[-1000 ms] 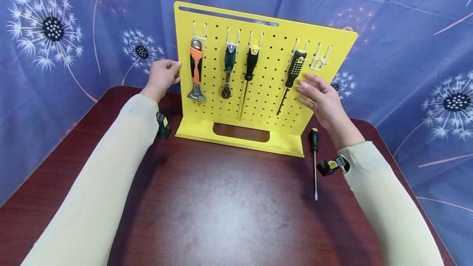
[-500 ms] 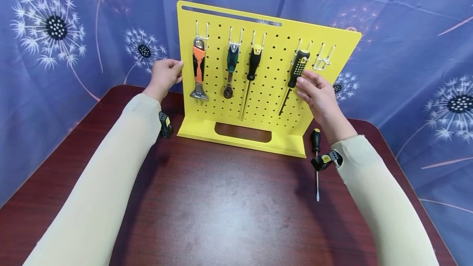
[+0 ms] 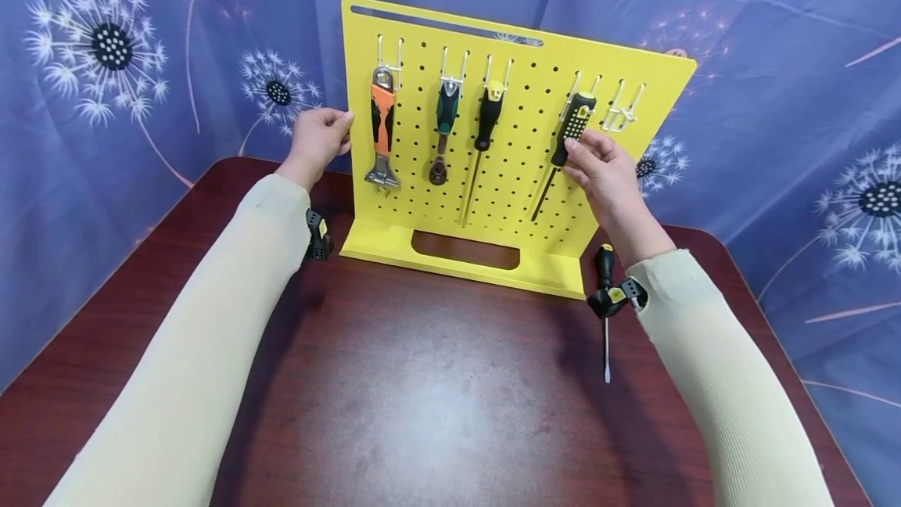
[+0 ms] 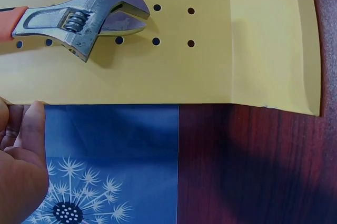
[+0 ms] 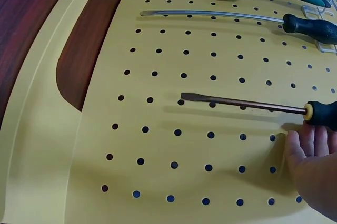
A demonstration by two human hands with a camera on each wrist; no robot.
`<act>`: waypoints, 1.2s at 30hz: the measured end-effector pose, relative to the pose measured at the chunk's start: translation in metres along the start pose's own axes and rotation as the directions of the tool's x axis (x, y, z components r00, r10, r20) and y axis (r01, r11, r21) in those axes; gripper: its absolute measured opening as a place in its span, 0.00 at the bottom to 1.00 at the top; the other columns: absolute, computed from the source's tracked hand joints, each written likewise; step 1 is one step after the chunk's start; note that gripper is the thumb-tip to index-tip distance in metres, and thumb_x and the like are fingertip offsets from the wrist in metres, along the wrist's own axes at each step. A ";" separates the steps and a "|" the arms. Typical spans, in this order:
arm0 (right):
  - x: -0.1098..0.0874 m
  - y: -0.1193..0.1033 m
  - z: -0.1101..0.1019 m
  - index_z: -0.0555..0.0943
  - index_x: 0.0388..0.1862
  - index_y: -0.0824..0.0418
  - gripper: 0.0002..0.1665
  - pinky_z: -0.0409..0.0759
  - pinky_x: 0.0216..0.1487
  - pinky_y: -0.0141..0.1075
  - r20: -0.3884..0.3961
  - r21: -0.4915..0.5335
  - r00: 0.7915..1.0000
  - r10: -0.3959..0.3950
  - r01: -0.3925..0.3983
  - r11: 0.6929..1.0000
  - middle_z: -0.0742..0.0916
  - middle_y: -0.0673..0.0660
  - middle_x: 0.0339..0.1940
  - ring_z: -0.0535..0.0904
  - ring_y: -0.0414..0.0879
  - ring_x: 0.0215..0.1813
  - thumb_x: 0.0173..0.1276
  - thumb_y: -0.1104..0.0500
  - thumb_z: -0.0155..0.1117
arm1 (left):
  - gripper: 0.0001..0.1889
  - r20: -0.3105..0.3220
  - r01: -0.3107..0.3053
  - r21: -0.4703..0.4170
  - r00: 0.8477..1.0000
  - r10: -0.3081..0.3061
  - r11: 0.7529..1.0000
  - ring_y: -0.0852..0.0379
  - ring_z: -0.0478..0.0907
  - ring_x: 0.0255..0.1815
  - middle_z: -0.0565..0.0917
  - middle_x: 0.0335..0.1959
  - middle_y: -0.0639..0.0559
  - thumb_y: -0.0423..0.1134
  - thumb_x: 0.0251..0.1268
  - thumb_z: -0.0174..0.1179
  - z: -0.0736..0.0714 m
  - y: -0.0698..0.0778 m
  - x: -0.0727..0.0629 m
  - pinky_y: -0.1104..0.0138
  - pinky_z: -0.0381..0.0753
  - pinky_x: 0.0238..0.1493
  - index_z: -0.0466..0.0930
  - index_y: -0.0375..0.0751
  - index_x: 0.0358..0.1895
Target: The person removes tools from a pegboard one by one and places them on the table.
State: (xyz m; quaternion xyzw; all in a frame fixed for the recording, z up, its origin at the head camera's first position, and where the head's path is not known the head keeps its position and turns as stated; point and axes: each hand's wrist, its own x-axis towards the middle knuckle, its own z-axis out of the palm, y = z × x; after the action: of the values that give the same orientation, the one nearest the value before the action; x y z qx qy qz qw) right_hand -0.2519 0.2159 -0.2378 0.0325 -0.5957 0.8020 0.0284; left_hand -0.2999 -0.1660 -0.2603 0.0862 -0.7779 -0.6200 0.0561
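My left hand (image 3: 318, 143) pinches the left edge of the yellow pegboard (image 3: 528, 124), below the top corner; the left wrist view shows those fingers (image 4: 32, 124) at the edge. An adjustable wrench (image 3: 382, 124) with an orange handle hangs just beside it. My right hand (image 3: 611, 170) has its thumb and fingers at the dotted black handle of a screwdriver (image 3: 573, 127), which hangs tilted on a double hook. In the right wrist view its flat tip (image 5: 195, 97) points away from the hand. Part of the handle is out of that view.
A ratchet wrench (image 3: 446, 124) and a yellow-capped screwdriver (image 3: 489, 120) hang mid-board. A bare white hook (image 3: 621, 112) is at the right. Another flat screwdriver (image 3: 607, 350) lies on the dark red table (image 3: 436, 382), partly behind the right wrist camera (image 3: 611, 300).
My right hand has moved left and up from beside the dotted screwdriver onto its handle. My left hand keeps its place at the board's edge. The view has shifted slightly.
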 end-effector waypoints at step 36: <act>-0.018 -0.008 0.000 0.81 0.37 0.51 0.08 0.85 0.39 0.26 0.014 -0.051 1.000 0.000 0.001 0.999 0.82 0.44 0.31 0.79 0.35 0.35 0.74 0.64 0.63 | 0.19 0.000 -0.037 0.076 0.999 0.037 0.996 0.65 0.72 0.34 0.74 0.38 0.55 0.44 0.82 0.50 0.001 0.000 0.000 0.81 0.76 0.35 0.80 0.31 0.59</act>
State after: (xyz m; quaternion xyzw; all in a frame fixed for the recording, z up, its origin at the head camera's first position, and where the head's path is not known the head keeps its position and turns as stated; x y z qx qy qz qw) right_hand -0.2334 0.2185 -0.2318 0.0374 -0.6161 0.7863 0.0253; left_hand -0.3003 -0.1654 -0.2608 0.0742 -0.8024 -0.5886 0.0648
